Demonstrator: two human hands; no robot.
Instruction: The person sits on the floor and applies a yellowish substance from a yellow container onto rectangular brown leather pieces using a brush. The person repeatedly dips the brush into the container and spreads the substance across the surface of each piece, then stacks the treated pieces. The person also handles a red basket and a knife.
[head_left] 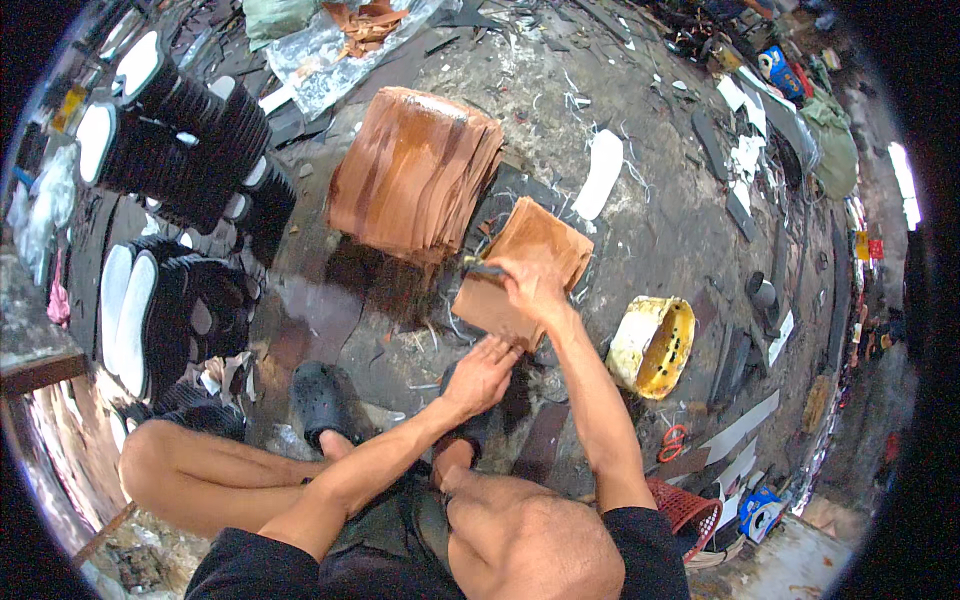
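Grimy, dark floor [690,260] all through this workshop, littered with scraps, bits of white thread and offcuts, and everything is laid out right on it. Piles of dark soles with white tops [130,320] crowd the left side, and a crumpled clear plastic sheet [305,65] lies at the top with some brown scraps [365,28] on it. Over on the right you've got red-handled scissors [673,443] and a red basket [700,515] near the person's elbow.

So the main thing is a small stack of brown sheets [550,235], kinda fanned out, on the floor in front of the person's feet. Right grip [537,288] is over the stack, closed around a small dark tool [484,268], too blurry to say what kind. Left grip [482,376] isn't wrapped around anything: fingers stretched out and close together, tips resting on the near edge of the top sheet. Both hands are basically at the stack, left one nearer the body.

A much taller pile of brown sheets [415,170] sits just beyond it to the left, a white sole-shaped piece [600,175] lies just past it, and a messy yellowish tub [632,345] is near the right forearm.
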